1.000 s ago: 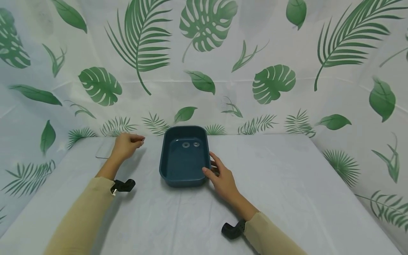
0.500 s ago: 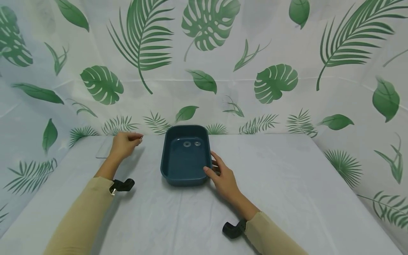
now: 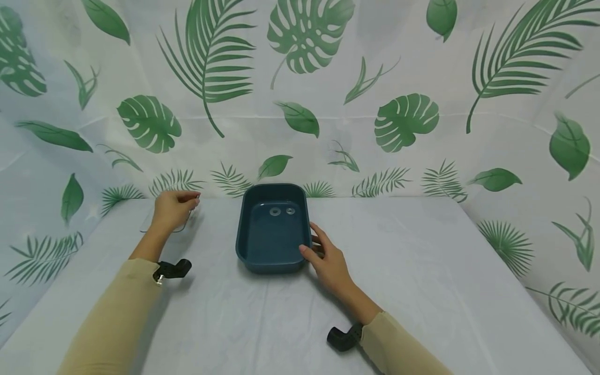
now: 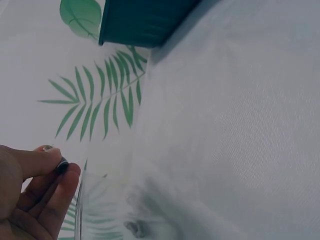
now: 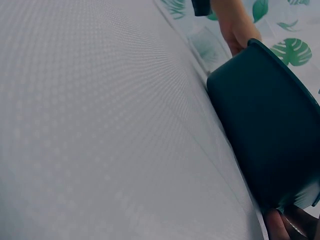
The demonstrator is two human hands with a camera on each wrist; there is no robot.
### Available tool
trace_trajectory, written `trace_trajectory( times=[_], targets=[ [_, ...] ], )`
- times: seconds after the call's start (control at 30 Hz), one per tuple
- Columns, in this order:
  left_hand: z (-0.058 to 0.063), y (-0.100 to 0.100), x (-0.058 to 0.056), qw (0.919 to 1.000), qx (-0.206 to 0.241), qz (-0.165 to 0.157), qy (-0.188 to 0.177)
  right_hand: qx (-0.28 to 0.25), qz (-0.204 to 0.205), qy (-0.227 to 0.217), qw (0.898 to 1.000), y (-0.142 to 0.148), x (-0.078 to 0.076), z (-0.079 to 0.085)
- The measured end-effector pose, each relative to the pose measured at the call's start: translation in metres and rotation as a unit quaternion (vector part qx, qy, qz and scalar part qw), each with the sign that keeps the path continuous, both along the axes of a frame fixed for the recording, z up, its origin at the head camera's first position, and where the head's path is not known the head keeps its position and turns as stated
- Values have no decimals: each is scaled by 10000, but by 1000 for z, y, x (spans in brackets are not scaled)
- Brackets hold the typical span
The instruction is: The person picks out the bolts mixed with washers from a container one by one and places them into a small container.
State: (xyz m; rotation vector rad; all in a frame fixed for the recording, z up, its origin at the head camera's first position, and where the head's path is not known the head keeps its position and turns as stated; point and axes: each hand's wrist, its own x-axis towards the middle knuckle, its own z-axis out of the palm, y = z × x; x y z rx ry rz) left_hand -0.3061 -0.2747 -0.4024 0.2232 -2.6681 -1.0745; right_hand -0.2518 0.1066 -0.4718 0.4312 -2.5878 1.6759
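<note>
My left hand [image 3: 171, 211] is raised above the table's far left. Between thumb and fingertips it pinches a small dark, silvery piece [image 4: 62, 165], largely covered by the fingers, so its kind is unclear. Below and behind that hand stands a clear, see-through container [image 4: 100, 210]. A small grey blurred thing [image 4: 134, 228] shows through or beside it. My right hand [image 3: 330, 265] holds the near right side of a deep blue rectangular tray [image 3: 269, 245], thumb at the rim and fingers along the outer wall. Inside, toward the far end, lie two small pale rings [image 3: 275, 211].
A white cloth [image 3: 398, 271] covers the table. Behind it hangs a white backdrop [image 3: 347, 156] printed with green leaves, meeting the table just past the tray. Black camera mounts [image 3: 344, 338] stick out from both wrists.
My left hand has moved a little left, toward the clear container, still pinching the small piece. The right hand and the tray stay in place. The head view has shifted slightly.
</note>
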Motion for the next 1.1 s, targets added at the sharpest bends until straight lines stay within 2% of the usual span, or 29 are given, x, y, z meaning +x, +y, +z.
trace_trajectory(
  times=[0.3, 0.63, 0.77, 0.93, 1.1],
  targets=[
    [3, -17, 0, 9996, -239, 52, -106, -20, 32, 44, 10000, 2, -1, -2],
    [-10, -28, 0, 9980, -548, 7, -308, -12, 19, -40, 10000, 2, 0, -3],
    [-14, -30, -1, 9960, -689, 19, -567, -58, 34, -33, 10000, 1, 0, -4],
    [-14, -30, -6, 9932, -657, 22, -957, -51, 27, 5, 10000, 0, 0, -3],
    [-15, -31, -8, 9909, -652, 75, -1179, -23, 10, 13, 10000, 0, 0, -2]
  ],
)
